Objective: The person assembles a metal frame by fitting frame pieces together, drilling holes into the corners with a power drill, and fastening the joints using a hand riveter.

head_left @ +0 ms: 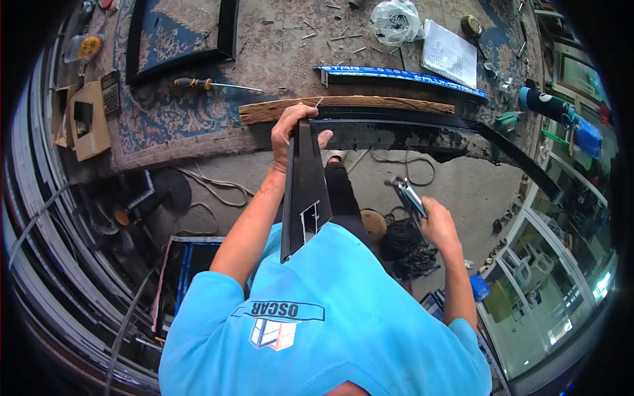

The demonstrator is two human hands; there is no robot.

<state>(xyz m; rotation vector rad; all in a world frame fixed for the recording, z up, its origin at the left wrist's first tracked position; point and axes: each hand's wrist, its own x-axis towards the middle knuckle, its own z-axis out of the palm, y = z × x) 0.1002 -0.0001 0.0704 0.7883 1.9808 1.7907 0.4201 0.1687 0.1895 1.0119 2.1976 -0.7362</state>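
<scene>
My left hand (pixel 290 132) is wrapped round a black metal frame (pixel 305 178) near its corner at the table's edge. One side of the frame comes back toward my chest, showing a hollow, angled cut end. Another side runs right along the edge, and a third slants down at the far right. A thin metal pin (pixel 319 103) sticks up at the corner by my fingers; whether they touch it I cannot tell. Low on the right, my right hand (pixel 437 224) grips a hammer (pixel 411 197), its metal head pointing up and left, apart from the frame.
A wooden strip (pixel 264 112) lies behind the frame on the carpeted table (pixel 277 59). A screwdriver (pixel 193 84), another black frame (pixel 224 30), a blue-taped profile (pixel 403 74), a notebook (pixel 450 53), a plastic bag (pixel 395 23) and several loose pins surround it. Cables (pixel 218 181) lie on the floor.
</scene>
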